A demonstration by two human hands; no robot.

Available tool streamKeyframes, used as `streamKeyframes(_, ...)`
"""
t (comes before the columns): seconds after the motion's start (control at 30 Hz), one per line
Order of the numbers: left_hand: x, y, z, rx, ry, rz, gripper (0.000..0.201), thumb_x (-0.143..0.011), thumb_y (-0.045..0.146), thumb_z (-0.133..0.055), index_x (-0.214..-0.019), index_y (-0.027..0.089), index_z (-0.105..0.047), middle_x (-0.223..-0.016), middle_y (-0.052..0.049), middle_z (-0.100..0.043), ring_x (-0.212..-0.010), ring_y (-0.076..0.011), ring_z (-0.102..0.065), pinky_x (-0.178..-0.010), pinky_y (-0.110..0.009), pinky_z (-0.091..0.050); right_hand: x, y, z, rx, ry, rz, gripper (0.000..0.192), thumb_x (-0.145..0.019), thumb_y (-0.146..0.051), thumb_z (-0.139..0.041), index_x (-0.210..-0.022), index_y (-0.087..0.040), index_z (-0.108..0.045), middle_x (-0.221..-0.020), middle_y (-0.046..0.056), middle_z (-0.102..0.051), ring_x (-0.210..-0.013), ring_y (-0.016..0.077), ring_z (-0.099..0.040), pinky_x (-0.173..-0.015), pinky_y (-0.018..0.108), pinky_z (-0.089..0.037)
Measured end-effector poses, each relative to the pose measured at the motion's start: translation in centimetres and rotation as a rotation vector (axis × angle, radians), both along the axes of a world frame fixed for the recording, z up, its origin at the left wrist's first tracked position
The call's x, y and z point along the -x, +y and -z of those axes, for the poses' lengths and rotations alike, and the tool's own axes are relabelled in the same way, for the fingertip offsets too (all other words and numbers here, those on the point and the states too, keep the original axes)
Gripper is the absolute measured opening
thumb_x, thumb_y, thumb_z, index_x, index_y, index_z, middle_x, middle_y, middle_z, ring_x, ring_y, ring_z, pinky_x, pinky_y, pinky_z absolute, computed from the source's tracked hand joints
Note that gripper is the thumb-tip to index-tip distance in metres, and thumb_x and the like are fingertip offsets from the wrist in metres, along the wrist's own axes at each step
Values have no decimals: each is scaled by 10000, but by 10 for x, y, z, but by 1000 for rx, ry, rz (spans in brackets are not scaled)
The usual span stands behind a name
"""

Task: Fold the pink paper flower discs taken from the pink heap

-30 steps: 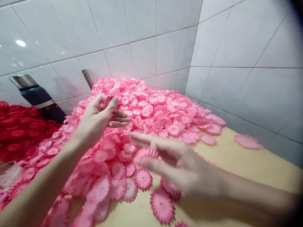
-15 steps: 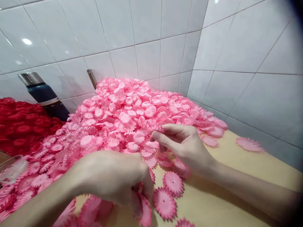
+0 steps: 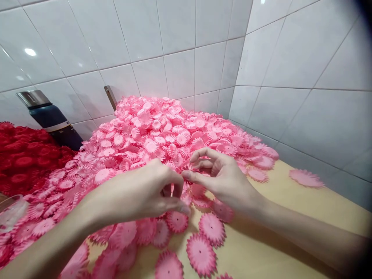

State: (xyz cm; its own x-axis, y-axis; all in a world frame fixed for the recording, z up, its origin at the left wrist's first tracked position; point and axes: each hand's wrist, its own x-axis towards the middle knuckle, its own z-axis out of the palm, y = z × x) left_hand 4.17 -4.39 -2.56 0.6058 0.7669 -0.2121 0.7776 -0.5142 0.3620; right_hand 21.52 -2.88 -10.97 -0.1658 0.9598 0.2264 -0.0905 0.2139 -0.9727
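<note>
My left hand (image 3: 139,190) hovers over the front of a heap of pink scalloped fabric petals (image 3: 151,145). Its fingers are curled with the thumb held apart, and I see nothing between them. My right hand (image 3: 223,178) is just to its right, thumb and fingertips close together at the edge of a darker pink petal (image 3: 188,169), which they seem to pinch. The hands partly hide this petal. Below them, single petals with a small centre hole, such as one round petal (image 3: 201,254) and another petal (image 3: 169,265), lie flat on the tabletop.
A dark blue bottle (image 3: 56,122) with a metal cap leans at the back left, beside a pile of red petals (image 3: 26,159). A clear plastic container (image 3: 13,215) is at the left edge. White tiled walls (image 3: 180,73) enclose the yellowish tabletop (image 3: 250,246).
My left hand has risen towards my right hand and let go of its pink petals; one now lies at the front of the table. My right hand's fingers have spread slightly.
</note>
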Motion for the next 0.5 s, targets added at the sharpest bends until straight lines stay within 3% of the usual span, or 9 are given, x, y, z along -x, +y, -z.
streamKeyframes(0.17,-1,8,9,-183,-137,-73,442,-823,430,-643,-545,161,-429,-467,74,-347,-429,-60,-272,-372,-199,-175,0,-4,-4,41,-39,-20,363,-656,-299,-828,-860,-201,-544,-625,-57,-551,-549,97,-522,-474,208,-427)
streamKeyframes(0.27,1,11,11,-188,-158,-119,393,-793,471,-666,-631,168,-476,-525,61,-468,-465,-72,-363,-394,-194,-241,-1,-4,-4,72,-42,-42,364,-655,-289,-831,-856,-207,-539,-536,-85,-524,-495,78,-474,-462,192,-385)
streamKeyframes(0.37,1,12,11,-111,-193,-64,235,-838,343,-639,-720,168,-536,-618,43,-579,-530,-85,-472,-454,-189,-343,-2,-2,-3,98,-37,-66,325,-641,-259,-841,-771,-196,-550,-540,-68,-570,-497,80,-510,-457,185,-377)
streamKeyframes(0.5,0,14,9,-91,-264,-24,158,-855,219,-615,-716,157,-575,-630,40,-611,-548,-81,-520,-484,-187,-385,-3,1,-2,120,37,-117,266,-646,-238,-836,-716,-185,-586,-623,-32,-648,-574,106,-613,-508,193,-447)
